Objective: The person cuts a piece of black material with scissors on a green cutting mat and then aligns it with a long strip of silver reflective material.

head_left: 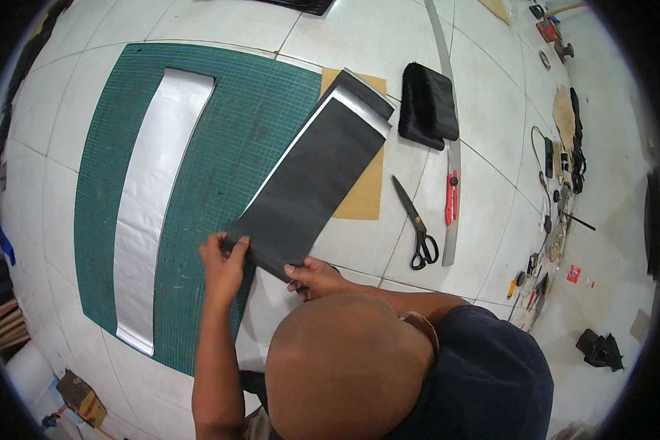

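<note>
My left hand [226,257] pinches the near left corner of a long black sheet strip [312,176] between thumb and fingers. At the near right corner of the same strip my right hand [314,279] is closed, thumb on top and fingers curled beneath. The strip slants away to the upper right, and another dark layer with white and silver edges shows under its far end. Its near end lies by the edge of a green cutting mat [198,242], on which a long silver strip [154,191] is laid out. Tan cardboard [363,198] sits partly beneath the black strip.
Right of the strip lie black-handled scissors [418,227], a red utility knife [452,198] on a long metal ruler [449,246], and a folded black furry piece [422,103]. Small tools and scraps line the right side. A black crumpled bag [600,350] is at lower right.
</note>
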The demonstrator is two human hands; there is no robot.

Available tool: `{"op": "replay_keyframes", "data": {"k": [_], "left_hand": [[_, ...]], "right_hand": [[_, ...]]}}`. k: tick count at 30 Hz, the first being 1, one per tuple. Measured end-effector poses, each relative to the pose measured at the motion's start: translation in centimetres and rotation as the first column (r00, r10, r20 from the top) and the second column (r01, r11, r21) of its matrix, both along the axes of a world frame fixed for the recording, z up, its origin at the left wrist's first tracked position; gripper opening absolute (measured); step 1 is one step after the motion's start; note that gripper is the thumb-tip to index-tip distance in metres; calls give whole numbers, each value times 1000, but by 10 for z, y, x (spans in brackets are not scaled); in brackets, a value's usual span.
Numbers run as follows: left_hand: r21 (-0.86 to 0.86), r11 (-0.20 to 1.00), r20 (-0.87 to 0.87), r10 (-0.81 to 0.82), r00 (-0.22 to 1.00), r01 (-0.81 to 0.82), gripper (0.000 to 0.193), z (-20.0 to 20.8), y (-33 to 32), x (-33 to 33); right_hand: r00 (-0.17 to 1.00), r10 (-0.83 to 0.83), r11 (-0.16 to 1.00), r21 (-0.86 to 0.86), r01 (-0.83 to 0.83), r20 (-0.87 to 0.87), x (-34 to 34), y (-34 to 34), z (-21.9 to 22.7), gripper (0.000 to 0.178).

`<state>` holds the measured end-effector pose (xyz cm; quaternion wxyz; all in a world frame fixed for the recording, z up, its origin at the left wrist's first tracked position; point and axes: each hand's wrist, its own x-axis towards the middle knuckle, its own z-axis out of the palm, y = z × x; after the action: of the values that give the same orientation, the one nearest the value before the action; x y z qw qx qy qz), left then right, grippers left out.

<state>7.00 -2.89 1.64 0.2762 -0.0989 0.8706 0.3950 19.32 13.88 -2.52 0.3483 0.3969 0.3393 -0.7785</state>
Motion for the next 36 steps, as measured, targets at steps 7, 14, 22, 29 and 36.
{"op": "replay_keyframes", "data": {"k": [7, 14, 22, 29, 36], "left_hand": [[206, 950, 205, 194, 959, -236, 47, -7, -11, 17], [252, 938, 71, 227, 971, -237, 42, -22, -15, 28], [130, 960, -15, 250, 968, -246, 42, -17, 2, 32], [217, 935, 14, 286, 958, -282, 40, -19, 3, 33], [307, 880, 109, 344, 932, -361, 39, -33, -2, 40]], "right_hand": [[996, 9, 988, -151, -23, -93, 3, 0, 4, 38], [910, 383, 913, 218, -346, -159, 0, 22, 5, 48], [776, 613, 93, 989, 116, -149, -91, 167, 29, 30], [723, 688, -266, 948, 173, 61, -165, 224, 6, 27], [672, 732, -214, 974, 76, 109, -171, 220, -8, 24]]}}
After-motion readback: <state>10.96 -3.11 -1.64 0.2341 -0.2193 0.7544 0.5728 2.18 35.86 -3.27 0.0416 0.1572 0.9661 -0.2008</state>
